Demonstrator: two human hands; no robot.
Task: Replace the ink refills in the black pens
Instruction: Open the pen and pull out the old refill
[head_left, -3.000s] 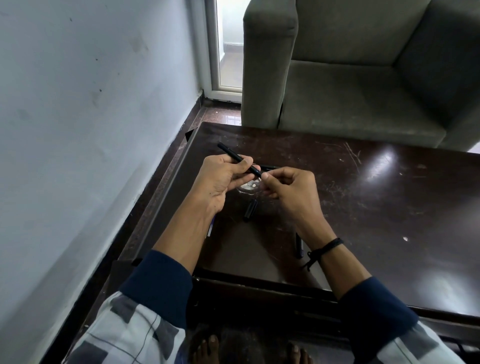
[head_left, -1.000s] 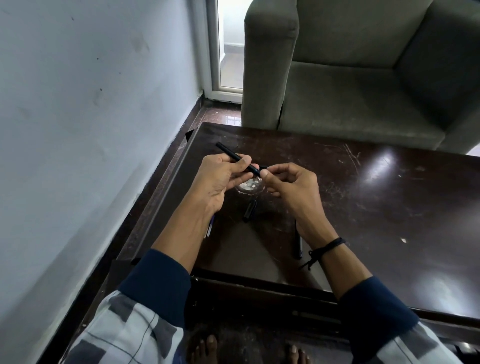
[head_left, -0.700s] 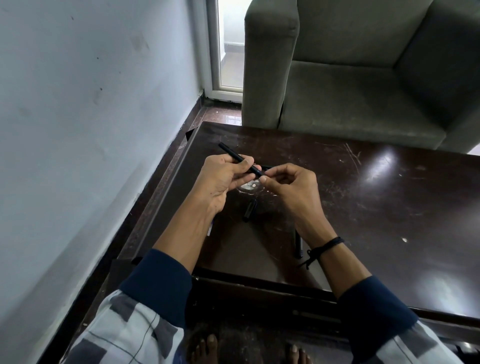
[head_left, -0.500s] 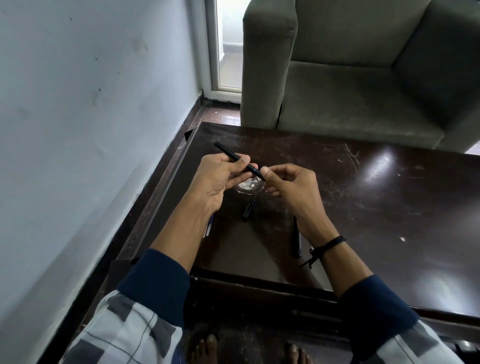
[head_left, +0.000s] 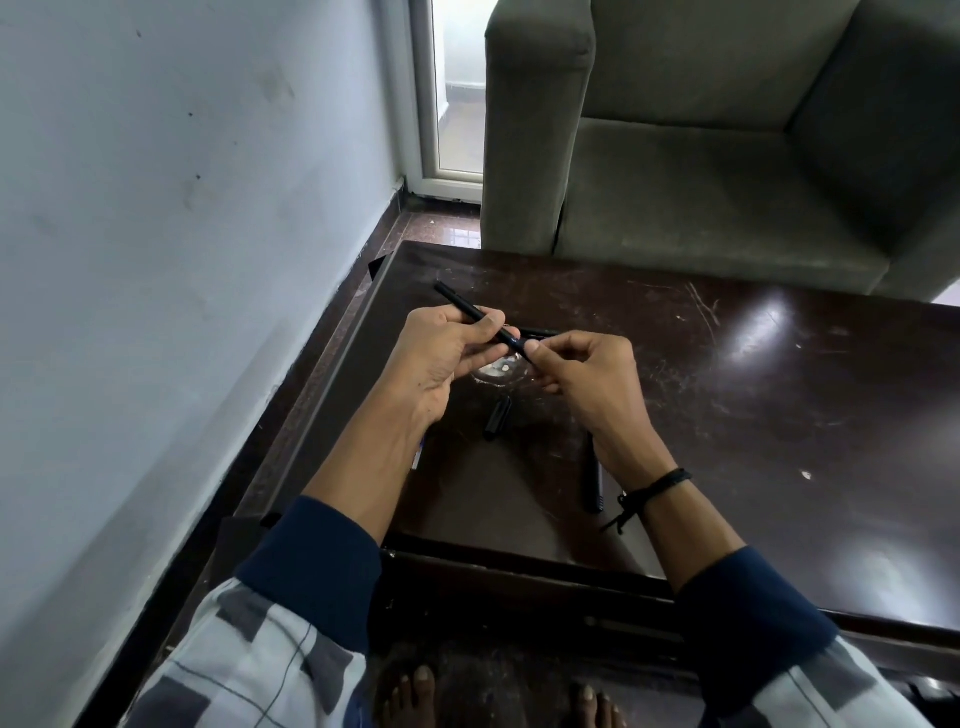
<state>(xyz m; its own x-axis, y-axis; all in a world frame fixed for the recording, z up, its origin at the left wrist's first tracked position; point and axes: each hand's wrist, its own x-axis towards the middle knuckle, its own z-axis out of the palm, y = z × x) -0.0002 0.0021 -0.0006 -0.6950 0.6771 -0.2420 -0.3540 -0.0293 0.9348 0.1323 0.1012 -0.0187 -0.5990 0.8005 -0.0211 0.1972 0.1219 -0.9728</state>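
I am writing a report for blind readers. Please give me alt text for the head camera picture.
A person's left hand grips a black pen above a dark wooden table, while the right hand pinches its right end. A short black pen piece and a second pen lie on the table, and a grey armchair stands behind it.

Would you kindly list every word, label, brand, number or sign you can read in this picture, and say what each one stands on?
No text can be read anywhere in the picture.
black pen, gripped by the left hand and pinched by the right hand: no legible print.
second pen and cap on the table: plain black.
blue-and-white piece by the left forearm: too small and mostly hidden.
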